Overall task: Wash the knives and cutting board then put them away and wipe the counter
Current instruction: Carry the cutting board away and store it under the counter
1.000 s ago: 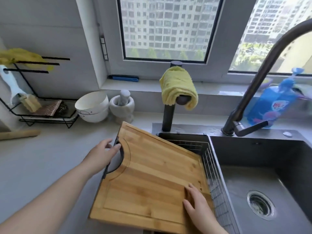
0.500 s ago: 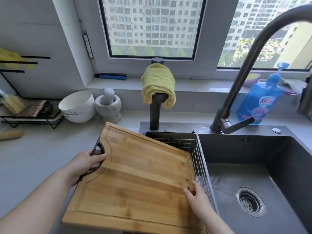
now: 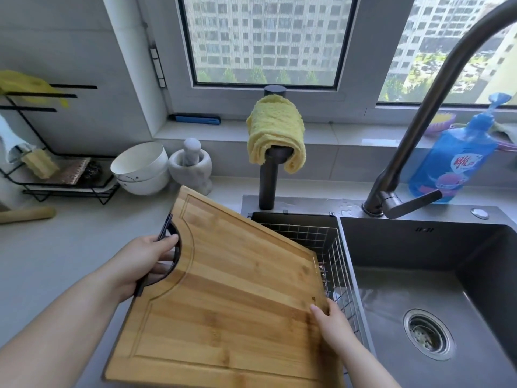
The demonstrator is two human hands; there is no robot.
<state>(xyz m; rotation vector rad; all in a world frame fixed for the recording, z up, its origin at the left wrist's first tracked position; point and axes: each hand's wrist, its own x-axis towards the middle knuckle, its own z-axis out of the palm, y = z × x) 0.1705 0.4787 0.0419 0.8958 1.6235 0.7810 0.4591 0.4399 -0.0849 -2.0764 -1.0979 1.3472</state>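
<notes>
A large bamboo cutting board (image 3: 235, 298) with a black curved handle lies tilted across the counter edge and the left sink basin. My left hand (image 3: 140, 261) grips the black handle at the board's left side, fingers curled through the cut-out. My right hand (image 3: 331, 322) holds the board's right edge, thumb on top and fingers under it. No knife can be made out, except perhaps something dark in the wire basket (image 3: 327, 247) beside the board.
The dark sink (image 3: 436, 275) with its drain lies at the right under a tall faucet (image 3: 414, 135). A yellow cloth (image 3: 275, 135) hangs on a post behind. Blue soap bottle (image 3: 450, 161), white bowls (image 3: 141, 169), mortar (image 3: 191, 166) and a wire rack (image 3: 56, 175) stand along the back.
The view has shifted; the board sits lower and further left in view. My left hand has closed round the handle. My right hand stays on the right edge.
</notes>
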